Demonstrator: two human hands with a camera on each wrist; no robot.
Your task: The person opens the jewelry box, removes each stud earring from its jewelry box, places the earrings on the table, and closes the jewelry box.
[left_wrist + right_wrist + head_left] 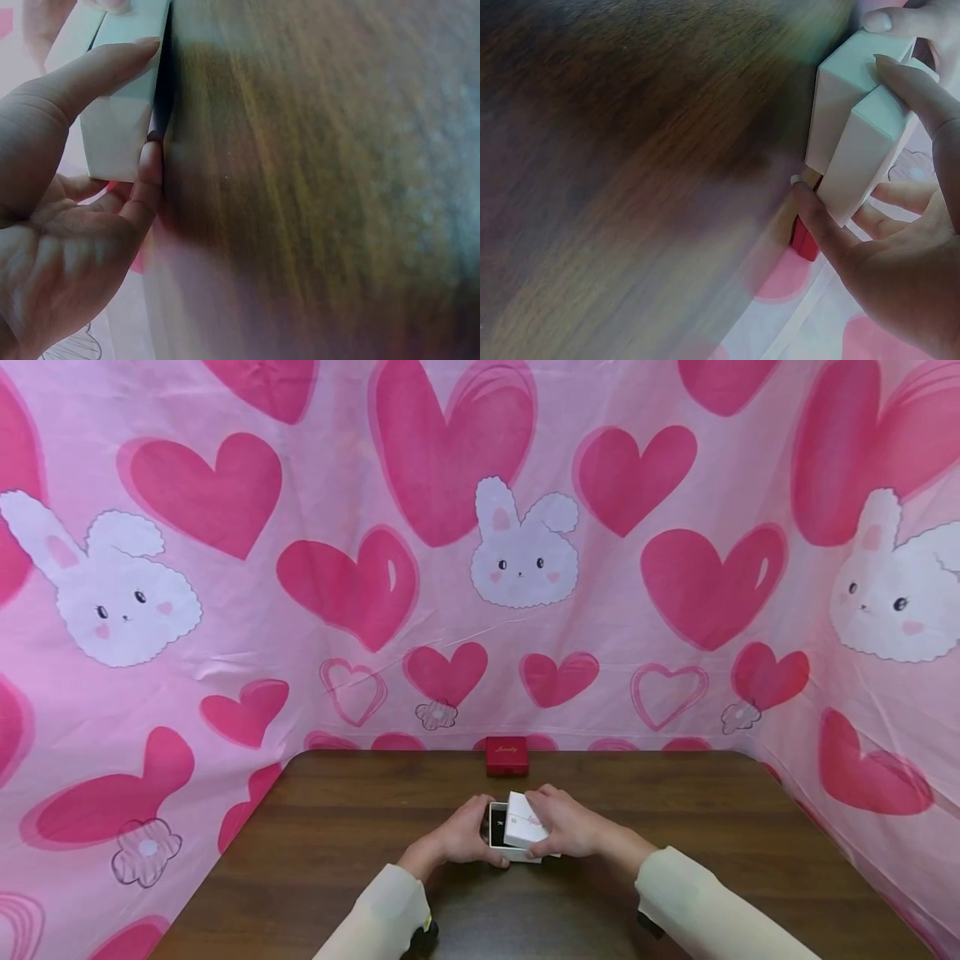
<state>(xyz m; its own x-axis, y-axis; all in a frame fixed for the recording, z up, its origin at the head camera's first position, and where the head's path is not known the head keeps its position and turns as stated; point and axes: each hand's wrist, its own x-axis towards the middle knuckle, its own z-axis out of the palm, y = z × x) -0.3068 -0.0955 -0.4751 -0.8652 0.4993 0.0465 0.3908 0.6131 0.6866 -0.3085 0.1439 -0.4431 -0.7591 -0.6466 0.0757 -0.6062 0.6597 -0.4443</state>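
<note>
A small white box base [519, 854] with a black interior [497, 828] stands on the table in front of me. My left hand [467, 833] grips its left end, thumb along the near wall in the left wrist view. Askew over the right part of the base lies a white lid [523, 825] with faint printing, leaving the left part of the interior uncovered. My right hand [572, 827] holds the lid, with thumb and fingers on opposite sides in the right wrist view. What lies under the lid is hidden.
A red box [507, 757] with gold lettering stands at the table's far edge, behind the white box. The brown wooden table [337, 827] is enclosed at the back and sides by a pink cloth [615, 635] printed with hearts and rabbits.
</note>
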